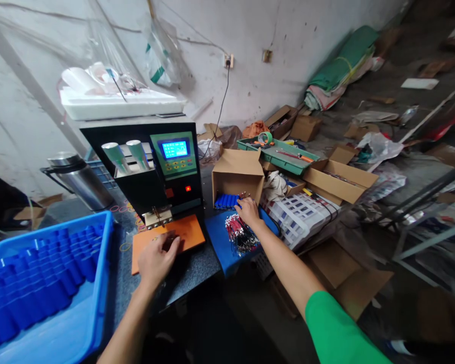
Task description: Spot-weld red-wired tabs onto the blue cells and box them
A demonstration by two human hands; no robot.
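The left hand (157, 258) lies low and left of centre in the frame, palm down on the orange pad (167, 238), its fingers curled over something small and dark that it hides; what it is cannot be told. Just above it the electrodes of the spot welder (163, 172) hang over the pad. At the far lower left, a blue tray (98, 283) is packed with upright blue cells (34, 283), a large stock apparently waiting. To the right of centre, the right hand (247, 211) reaches out with fingers loosely bent over the far end of a heap of red-and-black wired leads (240, 233) on a blue board (222, 242), seemingly picking one. Behind it an open cardboard box (237, 177) holds a few blue cells (225, 201) lying flat. Judging by this, most of the work remains.
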